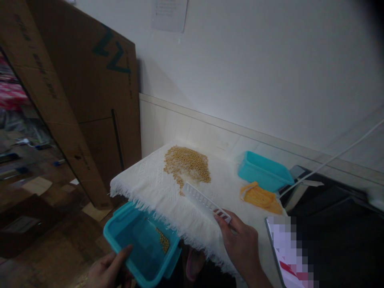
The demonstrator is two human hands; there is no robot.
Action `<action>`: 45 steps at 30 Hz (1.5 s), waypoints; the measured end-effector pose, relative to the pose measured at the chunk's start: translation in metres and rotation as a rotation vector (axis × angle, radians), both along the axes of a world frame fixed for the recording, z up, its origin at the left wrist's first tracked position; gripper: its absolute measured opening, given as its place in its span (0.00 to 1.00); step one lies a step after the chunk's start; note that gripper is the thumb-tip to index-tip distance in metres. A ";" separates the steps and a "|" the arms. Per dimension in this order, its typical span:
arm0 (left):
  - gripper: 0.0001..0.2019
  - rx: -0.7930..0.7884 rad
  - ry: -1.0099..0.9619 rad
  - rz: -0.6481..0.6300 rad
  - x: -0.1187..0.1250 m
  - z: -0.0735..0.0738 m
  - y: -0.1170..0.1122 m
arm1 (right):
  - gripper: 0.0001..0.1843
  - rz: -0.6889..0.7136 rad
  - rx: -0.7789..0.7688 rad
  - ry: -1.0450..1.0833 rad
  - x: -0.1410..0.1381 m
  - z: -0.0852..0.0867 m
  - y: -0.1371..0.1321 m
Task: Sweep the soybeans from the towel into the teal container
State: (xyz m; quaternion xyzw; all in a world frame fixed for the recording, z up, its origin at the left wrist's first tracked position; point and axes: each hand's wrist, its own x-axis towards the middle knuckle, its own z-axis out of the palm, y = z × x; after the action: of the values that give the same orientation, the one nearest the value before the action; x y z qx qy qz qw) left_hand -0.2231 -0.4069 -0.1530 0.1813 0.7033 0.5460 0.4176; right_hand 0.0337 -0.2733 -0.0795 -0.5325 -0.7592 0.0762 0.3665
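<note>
A big cardboard box (90, 100) leans against the wall to the left of the desk. The desk is covered by a white cloth (150, 186) whose fringed edge hangs over the near side. On the far part of the cloth lies a pile of beans (186, 163), yellowish and loosely spread, with a thin trail running toward the near edge.

Below that fringed edge, off the desk, the teal tub (141, 244) is held tilted; a small cluster of beans sits inside it against its right wall. The left hand (108, 270) grips the tub at its near corner, thumb laid on the rim and fingers underneath, though the view cuts them off.

A second teal tub (264, 172) stands on the cloth at the far right, with a yellow cloth (261, 198) crumpled just beside it.

The white comb (205, 200) lies slanted on the cloth, its far end touching the tail of the bean pile. The right hand (240, 244) has its fingers closed on the comb's near end.
</note>
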 end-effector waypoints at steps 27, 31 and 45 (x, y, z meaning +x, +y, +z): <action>0.24 0.013 -0.034 0.020 -0.003 -0.010 -0.002 | 0.20 0.029 0.102 -0.089 0.006 -0.002 -0.010; 0.24 0.019 -0.029 -0.008 -0.005 -0.016 -0.002 | 0.19 0.043 0.094 -0.066 0.007 -0.003 -0.011; 0.25 0.036 -0.056 0.035 -0.002 -0.009 0.001 | 0.12 0.164 0.069 0.095 -0.021 0.001 0.005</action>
State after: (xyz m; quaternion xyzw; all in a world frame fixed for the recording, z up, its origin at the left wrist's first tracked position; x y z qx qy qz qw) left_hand -0.2256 -0.4061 -0.1616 0.1610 0.6844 0.5707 0.4243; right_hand 0.0130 -0.2687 -0.0785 -0.4515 -0.7841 0.1050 0.4126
